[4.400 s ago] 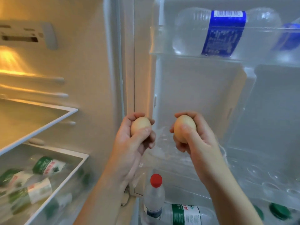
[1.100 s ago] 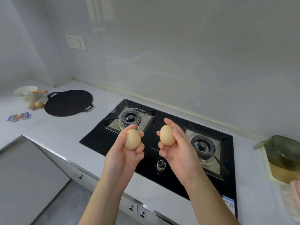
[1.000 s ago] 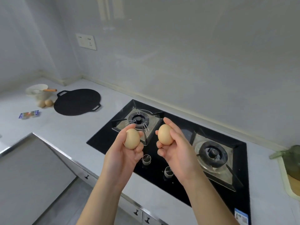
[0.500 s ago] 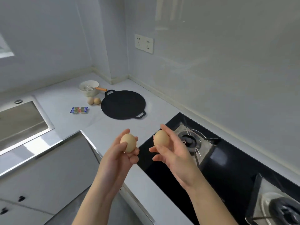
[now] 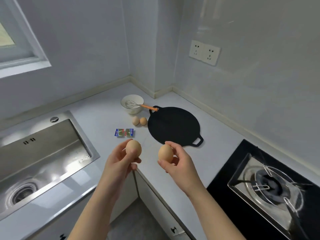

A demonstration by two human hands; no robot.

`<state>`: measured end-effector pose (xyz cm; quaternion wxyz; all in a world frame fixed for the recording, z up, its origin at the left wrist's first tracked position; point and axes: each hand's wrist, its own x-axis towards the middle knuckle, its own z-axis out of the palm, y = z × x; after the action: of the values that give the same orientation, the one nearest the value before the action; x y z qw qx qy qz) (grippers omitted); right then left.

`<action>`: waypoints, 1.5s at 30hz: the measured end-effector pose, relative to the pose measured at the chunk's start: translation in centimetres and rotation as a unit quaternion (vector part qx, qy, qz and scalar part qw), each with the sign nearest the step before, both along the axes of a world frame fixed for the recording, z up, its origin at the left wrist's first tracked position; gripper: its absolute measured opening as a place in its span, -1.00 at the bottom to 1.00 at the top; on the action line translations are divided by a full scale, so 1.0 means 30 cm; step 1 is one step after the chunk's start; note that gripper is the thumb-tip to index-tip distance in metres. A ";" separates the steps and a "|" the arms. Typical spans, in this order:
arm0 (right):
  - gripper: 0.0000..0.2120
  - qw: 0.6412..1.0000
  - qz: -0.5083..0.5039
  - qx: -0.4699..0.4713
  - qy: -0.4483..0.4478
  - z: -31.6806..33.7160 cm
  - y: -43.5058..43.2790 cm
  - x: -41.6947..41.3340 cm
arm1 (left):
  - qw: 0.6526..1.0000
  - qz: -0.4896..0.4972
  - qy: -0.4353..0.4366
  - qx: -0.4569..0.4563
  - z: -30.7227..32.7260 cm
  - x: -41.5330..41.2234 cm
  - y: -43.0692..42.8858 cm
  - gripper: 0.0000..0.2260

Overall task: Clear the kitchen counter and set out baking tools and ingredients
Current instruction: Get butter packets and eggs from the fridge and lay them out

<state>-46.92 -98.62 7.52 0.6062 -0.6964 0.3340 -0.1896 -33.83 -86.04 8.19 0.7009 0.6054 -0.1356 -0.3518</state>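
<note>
**Grip state.** The left grip (image 5: 119, 164) holds the left egg (image 5: 133, 148) between the thumb and curled fingers. The right grip (image 5: 180, 164) holds the right egg (image 5: 165, 153) the same way. Both eggs are in the air above the front edge of the surface (image 5: 103, 115), apart from each other and touching nothing but the fingers.

**Items set out.** Toward the back corner of the surface stands a white bowl (image 5: 133, 110). A whisk (image 5: 131, 104) sits in it, with its orange handle lying over the rim. The resting eggs (image 5: 139, 121), two in number, lie side by side just in front of the bowl and beside a flat black pan (image 5: 173, 126). Two small packets (image 5: 124, 132) lie nearer the front edge. A steel sink (image 5: 43, 149) is let into the surface at the left, and a gas hob (image 5: 268, 187) at the right.

**Handling.** An egg is light and rigid but brittle, with a smooth shell, and it rolls freely.
- Hold it round its widest part with the finger pads, using light, even pressure.
- The likely next step is to set both eggs down by the resting eggs.
- Lower each egg until the shell touches the surface, lay it on its side, then release.

**Hazards.** An egg may knock against the pan or another shell, or roll toward the front edge.
</note>
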 end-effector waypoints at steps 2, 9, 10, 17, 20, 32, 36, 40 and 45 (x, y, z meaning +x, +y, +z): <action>-0.52 0.999 0.011 -0.031 0.022 -0.022 -0.032 0.099 | 1.000 0.009 -0.009 0.012 -0.025 0.089 -0.029 -0.68; -0.52 0.986 0.067 -0.122 0.093 -0.169 -0.181 0.550 | 0.984 0.061 -0.111 0.123 -0.156 0.439 -0.140 -0.69; -0.54 0.977 0.076 -0.160 0.115 -0.187 -0.194 0.607 | 0.979 0.063 -0.126 0.145 -0.173 0.489 -0.153 -0.69; -0.67 0.872 0.156 -0.365 0.288 -0.289 -0.246 0.964 | 0.934 0.009 -0.237 0.267 -0.335 0.814 -0.232 -0.64; -0.69 0.849 0.151 -0.383 0.331 -0.348 -0.278 1.092 | 0.916 -0.037 -0.261 0.303 -0.414 0.950 -0.296 -0.60; -0.66 0.803 0.182 -0.352 0.445 -0.432 -0.387 1.305 | 0.891 -0.107 -0.277 0.342 -0.575 1.143 -0.475 -0.65; -0.63 0.798 0.180 -0.342 0.462 -0.442 -0.401 1.322 | 0.892 -0.118 -0.269 0.345 -0.589 1.154 -0.508 -0.64; -0.64 0.795 0.177 -0.342 0.468 -0.446 -0.405 1.334 | 0.888 -0.135 -0.269 0.347 -0.593 1.167 -0.525 -0.59; -0.59 0.793 0.177 -0.338 0.474 -0.447 -0.409 1.336 | 0.882 -0.153 -0.281 0.345 -0.592 1.171 -0.527 -0.53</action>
<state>-6.84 -110.88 -5.87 0.1207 -0.9064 0.3652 0.1744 1.30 -101.84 -9.57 0.3172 0.8541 -0.2882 -0.2946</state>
